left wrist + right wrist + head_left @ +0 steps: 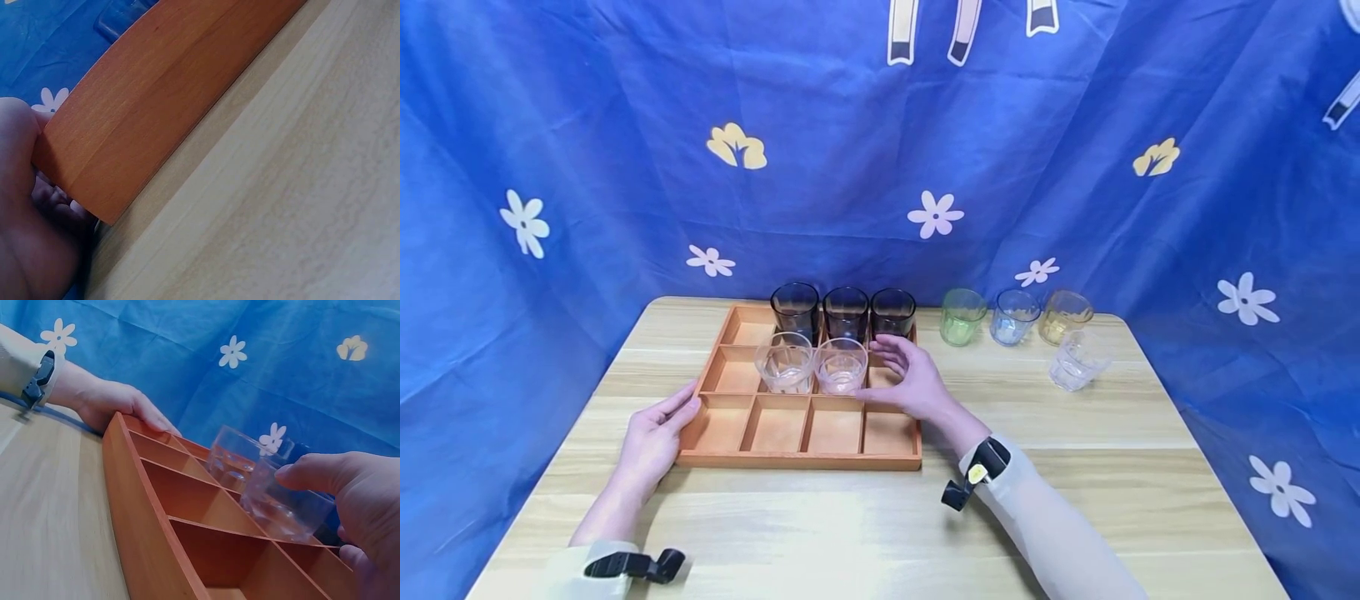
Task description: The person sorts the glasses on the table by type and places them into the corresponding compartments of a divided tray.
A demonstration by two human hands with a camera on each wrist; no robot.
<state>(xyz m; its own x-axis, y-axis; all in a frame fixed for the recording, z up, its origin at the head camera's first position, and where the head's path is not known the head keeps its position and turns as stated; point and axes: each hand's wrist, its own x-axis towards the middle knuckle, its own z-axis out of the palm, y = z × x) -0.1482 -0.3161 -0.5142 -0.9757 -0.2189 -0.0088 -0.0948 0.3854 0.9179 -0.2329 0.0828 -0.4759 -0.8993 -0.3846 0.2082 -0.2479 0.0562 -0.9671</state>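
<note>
A wooden compartment tray (801, 459) lies on the table. My left hand (655, 437) grips its left side, thumb at the rim and fingers against the outer wall; the left wrist view shows the tray's side (169, 100) close up. In the tray's middle row stand two clear glasses, one (786, 367) to the left and another clear glass (841, 367) to its right. My right hand (913, 383) is at the right side of that second glass, thumb and fingers spread apart, the thumb (312, 472) overlapping the glass (281, 509) in the right wrist view.
Three dark glasses (846, 312) stand in the tray's back row. Right of the tray are a green glass (962, 318), a blue glass (1015, 318), an amber glass (1065, 317) and a clear glass (1078, 360). A blue patterned curtain (835, 167) hangs behind the table.
</note>
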